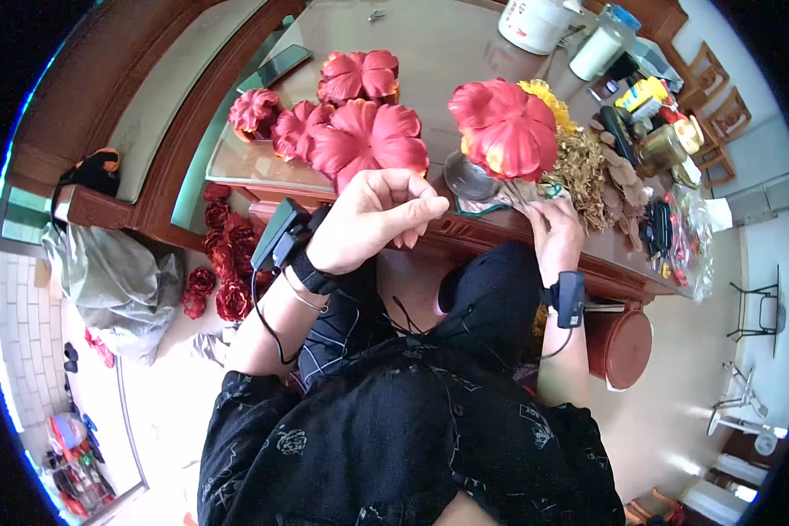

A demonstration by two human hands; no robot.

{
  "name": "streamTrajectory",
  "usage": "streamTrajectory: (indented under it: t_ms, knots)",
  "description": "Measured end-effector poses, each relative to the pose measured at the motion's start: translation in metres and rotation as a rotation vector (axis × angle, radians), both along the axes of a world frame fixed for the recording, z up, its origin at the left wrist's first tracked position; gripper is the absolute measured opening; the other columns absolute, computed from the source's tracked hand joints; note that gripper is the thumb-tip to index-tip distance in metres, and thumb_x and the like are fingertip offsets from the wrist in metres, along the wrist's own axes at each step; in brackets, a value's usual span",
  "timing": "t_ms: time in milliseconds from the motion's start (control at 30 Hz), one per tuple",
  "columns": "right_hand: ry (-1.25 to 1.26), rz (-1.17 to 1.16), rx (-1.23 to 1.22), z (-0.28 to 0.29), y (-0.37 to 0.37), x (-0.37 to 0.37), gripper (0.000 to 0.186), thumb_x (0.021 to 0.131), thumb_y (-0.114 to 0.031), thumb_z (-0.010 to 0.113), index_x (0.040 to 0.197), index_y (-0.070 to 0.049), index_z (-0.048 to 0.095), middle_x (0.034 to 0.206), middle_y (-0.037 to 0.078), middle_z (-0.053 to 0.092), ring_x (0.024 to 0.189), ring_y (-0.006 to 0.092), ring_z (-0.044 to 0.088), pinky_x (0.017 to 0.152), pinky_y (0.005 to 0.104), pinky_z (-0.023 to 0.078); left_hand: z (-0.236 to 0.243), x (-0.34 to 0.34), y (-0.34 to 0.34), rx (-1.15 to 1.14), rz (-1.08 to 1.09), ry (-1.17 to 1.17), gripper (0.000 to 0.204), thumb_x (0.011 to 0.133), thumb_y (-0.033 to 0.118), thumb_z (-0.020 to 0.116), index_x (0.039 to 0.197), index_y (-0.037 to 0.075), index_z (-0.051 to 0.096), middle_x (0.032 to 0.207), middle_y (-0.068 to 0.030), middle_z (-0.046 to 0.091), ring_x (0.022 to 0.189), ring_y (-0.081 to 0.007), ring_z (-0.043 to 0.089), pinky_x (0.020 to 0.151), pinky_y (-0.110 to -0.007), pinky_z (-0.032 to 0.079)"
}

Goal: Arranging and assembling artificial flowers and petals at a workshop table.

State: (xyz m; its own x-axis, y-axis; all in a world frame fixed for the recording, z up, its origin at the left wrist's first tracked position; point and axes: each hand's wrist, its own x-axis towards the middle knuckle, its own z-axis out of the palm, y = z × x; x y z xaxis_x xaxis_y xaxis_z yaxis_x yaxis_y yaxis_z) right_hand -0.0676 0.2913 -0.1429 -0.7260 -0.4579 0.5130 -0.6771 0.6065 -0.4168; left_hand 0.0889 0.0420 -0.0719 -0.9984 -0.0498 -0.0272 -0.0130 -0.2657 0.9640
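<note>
My left hand (381, 215) is raised at the table's front edge, thumb and fingers curled together in a pinch. Whatever it holds, if anything, is too small to see. My right hand (557, 232) has its fingers closed by a cloth (491, 207) at the edge; their tips are partly lost against brownish material. Just above sits a large red artificial flower (504, 127), petals spread downward, beside a grey round container (470, 177). Several more red artificial flower heads (368, 140) cluster on the left, behind my left hand. A heap of gold artificial leaves (585, 175) lies beyond my right hand.
A phone (276, 68) lies at the far left. A white pot (535, 24), a glass jar (598, 53) and a lidded jar (666, 149) stand toward the right. Dark red flowers (228, 254) and a grey plastic bag (114, 280) are left of the table; a red stool (618, 346) is right.
</note>
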Motion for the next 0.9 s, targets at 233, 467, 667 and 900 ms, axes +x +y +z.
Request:
streamTrajectory:
  t_ms: [233,467,667,900]
  knots:
    - [-0.269,0.47,-0.247,0.083,-0.075,0.063,0.008,0.084,-0.005,0.068,0.09,0.001,0.069,0.072,0.009,0.063,0.062,0.0155,0.059,0.057,0.0273,0.045,-0.032,0.049,-0.059,0.083,0.389,0.044,0.019,0.092,0.02,0.064,0.08,0.006,0.062,0.064,0.0021,0.058,0.054,-0.0052,0.052,0.05,-0.018,0.038]
    - [-0.163,0.74,-0.28,0.099,-0.198,0.057,0.011,0.086,-0.01,0.064,0.089,0.0,0.067,0.08,0.015,0.065,0.069,0.0288,0.064,0.062,0.0338,0.049,-0.059,0.075,-0.086,0.124,0.561,0.016,0.02,0.092,0.022,0.064,0.081,0.005,0.062,0.064,0.002,0.058,0.053,-0.0051,0.051,0.049,-0.018,0.037]
    - [-0.047,0.708,0.205,0.086,-0.284,0.038,0.021,0.081,-0.023,0.068,0.09,-0.004,0.069,0.087,0.017,0.067,0.083,0.0332,0.065,0.075,0.0403,0.051,-0.086,0.093,-0.099,0.188,0.603,0.007,0.02,0.092,0.022,0.064,0.081,0.005,0.062,0.063,0.002,0.058,0.053,-0.0049,0.052,0.049,-0.018,0.037]
    - [-0.024,0.714,0.596,0.054,-0.339,0.018,0.04,0.065,-0.03,0.083,0.087,-0.002,0.065,0.087,0.015,0.067,0.086,0.0323,0.064,0.078,0.0396,0.05,-0.099,0.099,-0.105,0.186,0.624,-0.036,0.021,0.093,0.023,0.062,0.08,0.007,0.06,0.064,0.0021,0.058,0.054,-0.0048,0.051,0.051,-0.018,0.037]
